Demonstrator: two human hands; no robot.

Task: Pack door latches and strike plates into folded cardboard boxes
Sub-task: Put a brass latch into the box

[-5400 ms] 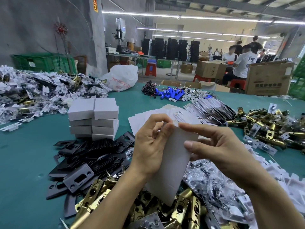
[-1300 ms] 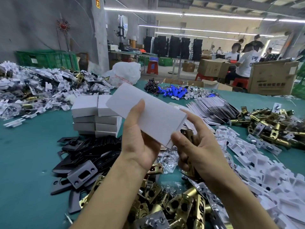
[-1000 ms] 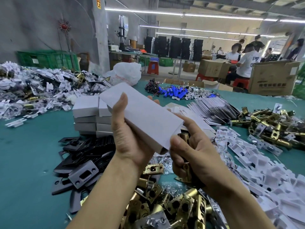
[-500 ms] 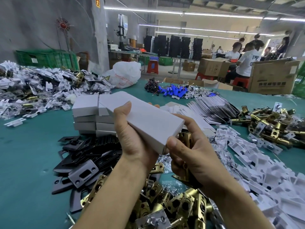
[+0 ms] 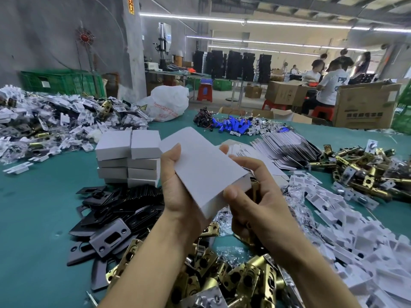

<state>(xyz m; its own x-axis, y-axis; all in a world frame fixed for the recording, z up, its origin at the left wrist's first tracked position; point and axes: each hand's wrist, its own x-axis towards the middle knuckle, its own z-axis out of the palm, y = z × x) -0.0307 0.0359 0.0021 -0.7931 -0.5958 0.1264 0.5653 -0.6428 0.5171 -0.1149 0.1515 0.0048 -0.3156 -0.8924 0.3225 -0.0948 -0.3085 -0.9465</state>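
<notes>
While the left hand [image 5: 178, 196] is gripping the likely light, crushable box [image 5: 206, 172] edgewise, the right hand [image 5: 260, 207] is clutching a latch [image 5: 255, 191].

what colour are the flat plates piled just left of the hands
Black: the strike plates show clearest in the head view, the only one.

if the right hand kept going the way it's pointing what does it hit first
The white folded cardboard box gripped by the left hand. The right hand, holding a brass door latch, points up-left at the box's near end, and its thumb seems to touch it.
</notes>
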